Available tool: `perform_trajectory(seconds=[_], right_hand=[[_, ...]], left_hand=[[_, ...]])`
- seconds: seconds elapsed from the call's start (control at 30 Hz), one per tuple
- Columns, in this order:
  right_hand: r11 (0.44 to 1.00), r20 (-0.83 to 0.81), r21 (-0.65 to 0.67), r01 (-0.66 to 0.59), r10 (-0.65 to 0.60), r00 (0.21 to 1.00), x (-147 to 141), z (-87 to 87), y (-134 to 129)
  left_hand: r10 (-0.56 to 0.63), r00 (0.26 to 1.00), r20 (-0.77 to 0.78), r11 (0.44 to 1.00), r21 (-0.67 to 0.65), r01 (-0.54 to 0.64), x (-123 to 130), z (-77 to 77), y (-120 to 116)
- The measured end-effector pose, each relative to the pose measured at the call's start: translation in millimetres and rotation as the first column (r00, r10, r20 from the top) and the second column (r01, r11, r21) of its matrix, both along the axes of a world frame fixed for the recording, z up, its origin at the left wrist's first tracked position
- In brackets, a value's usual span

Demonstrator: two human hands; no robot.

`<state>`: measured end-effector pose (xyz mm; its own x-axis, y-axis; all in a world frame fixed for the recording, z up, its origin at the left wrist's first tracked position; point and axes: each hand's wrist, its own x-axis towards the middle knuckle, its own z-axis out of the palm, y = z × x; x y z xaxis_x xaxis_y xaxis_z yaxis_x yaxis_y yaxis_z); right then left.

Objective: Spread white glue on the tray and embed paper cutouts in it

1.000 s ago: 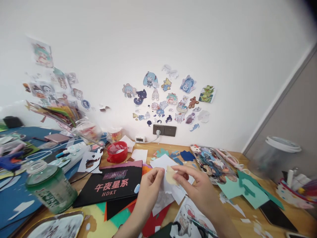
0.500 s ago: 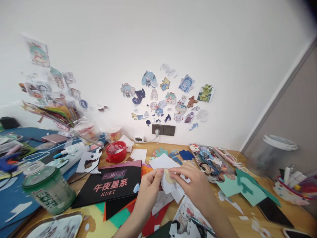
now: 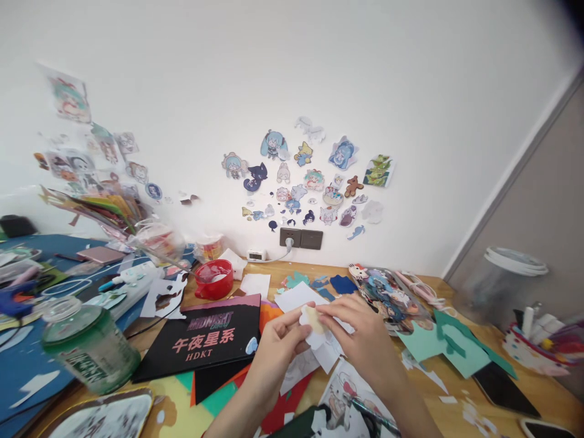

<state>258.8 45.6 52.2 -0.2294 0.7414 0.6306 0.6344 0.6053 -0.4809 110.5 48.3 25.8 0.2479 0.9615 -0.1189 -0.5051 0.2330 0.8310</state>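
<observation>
Between both hands is a small paper cutout [image 3: 314, 321], cream-coloured with a white scalloped edge, held above the table. My left hand [image 3: 285, 334] pinches its left side between thumb and fingers. On the other side, the fingertips of my right hand [image 3: 353, 325] close on its right edge. Beneath the hands lie white paper sheets [image 3: 296, 296]. Closer to me, a sheet with a cartoon drawing [image 3: 342, 389] lies partly under a dark, glossy item.
A black booklet [image 3: 205, 334] and a red cup [image 3: 214, 280] sit left of my hands, with a green-tinted jar [image 3: 89, 344] farther left. Rightward are a tray of cutouts [image 3: 387, 298], teal paper [image 3: 460, 347] and a black phone [image 3: 506, 389]. Stickers [image 3: 314, 179] cover the wall.
The cutout has turned in my fingers, so its white scalloped edge now shows at the upper left. My left fingers have shifted from its top to behind its left side.
</observation>
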Motion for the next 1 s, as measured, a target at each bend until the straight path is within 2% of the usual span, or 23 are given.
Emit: perform_trajectory(seconds=[0.17, 0.47, 0.67, 0.77, 1.0], right_hand=[[0.999, 0.034, 0.042, -0.028, 0.026, 0.999, 0, -1.8, 2], [1.0, -0.011, 0.003, 0.029, -0.029, 1.0, -3, -5.2, 4], [0.994, -0.034, -0.079, 0.079, -0.082, 0.996, -5, -1.2, 1], [0.987, -0.072, -0.126, 0.102, -0.112, 0.991, -4, -0.7, 0], [0.969, -0.215, -0.244, 0.03, -0.084, 0.973, -6, 1.6, 0]], left_hand=[[0.014, 0.999, -0.036, 1.0, -0.027, -0.015, 2, 2.7, -2], [-0.014, 1.0, -0.018, 1.0, 0.025, 0.015, 5, 3.9, -3], [0.052, 0.995, -0.087, 0.998, 0.049, -0.048, 3, -1.7, 0], [0.072, 0.995, -0.068, 0.996, 0.051, -0.069, 1, -5.6, 3], [0.159, 0.986, -0.042, 0.985, 0.08, -0.156, 3, -3.9, 0]])
